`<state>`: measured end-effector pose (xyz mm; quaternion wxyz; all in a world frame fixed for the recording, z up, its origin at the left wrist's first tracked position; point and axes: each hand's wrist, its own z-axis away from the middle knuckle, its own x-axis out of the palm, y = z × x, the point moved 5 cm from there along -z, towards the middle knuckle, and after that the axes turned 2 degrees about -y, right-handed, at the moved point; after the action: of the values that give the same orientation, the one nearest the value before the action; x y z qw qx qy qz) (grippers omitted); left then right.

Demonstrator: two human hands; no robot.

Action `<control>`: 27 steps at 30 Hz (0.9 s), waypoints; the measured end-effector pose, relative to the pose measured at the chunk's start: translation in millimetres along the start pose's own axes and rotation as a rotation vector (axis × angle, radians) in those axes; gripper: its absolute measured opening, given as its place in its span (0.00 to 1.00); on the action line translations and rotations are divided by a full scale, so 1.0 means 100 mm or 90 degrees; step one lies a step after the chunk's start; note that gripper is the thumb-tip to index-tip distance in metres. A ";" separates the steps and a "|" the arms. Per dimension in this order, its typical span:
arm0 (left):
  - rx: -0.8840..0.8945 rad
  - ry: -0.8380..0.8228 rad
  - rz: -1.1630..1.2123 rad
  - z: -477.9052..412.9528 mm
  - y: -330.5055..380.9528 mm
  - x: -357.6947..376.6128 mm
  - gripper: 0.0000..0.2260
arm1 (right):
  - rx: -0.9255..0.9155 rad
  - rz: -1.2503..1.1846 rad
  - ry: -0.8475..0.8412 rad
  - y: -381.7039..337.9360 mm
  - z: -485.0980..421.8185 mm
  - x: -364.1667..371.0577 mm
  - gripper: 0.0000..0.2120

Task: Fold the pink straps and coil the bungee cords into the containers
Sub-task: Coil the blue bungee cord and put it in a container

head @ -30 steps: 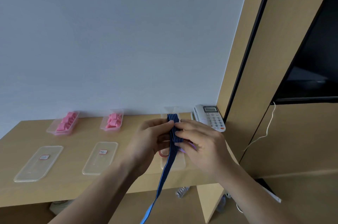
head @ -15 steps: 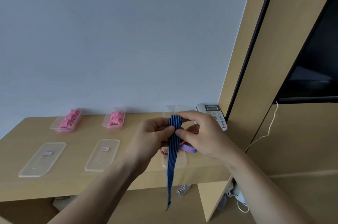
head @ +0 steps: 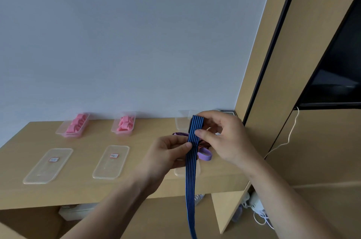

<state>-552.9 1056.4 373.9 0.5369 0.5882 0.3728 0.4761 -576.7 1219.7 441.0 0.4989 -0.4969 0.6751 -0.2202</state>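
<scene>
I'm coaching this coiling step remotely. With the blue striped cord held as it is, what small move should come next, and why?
Probably another fold: the left hand draws up more of the blue striped cord to the fold the right hand pinches. A long tail hangs below the desk edge, so it cannot go into the empty container behind yet.

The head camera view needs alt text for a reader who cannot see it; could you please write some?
Two hands, left and right, pinch a blue striped bungee cord above a wooden desk, its tail hanging below the edge. Behind sit two containers of folded pink straps; two clear lids lie nearer.
</scene>
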 end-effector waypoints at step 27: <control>0.009 0.065 0.135 -0.10 0.27 -0.22 0.09 | -0.442 0.281 0.135 -0.16 0.34 0.30 0.08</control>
<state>-570.5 1034.6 396.9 0.4602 0.6030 0.3386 0.5567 -539.1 1193.0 425.8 0.2648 -0.4536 0.8470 0.0825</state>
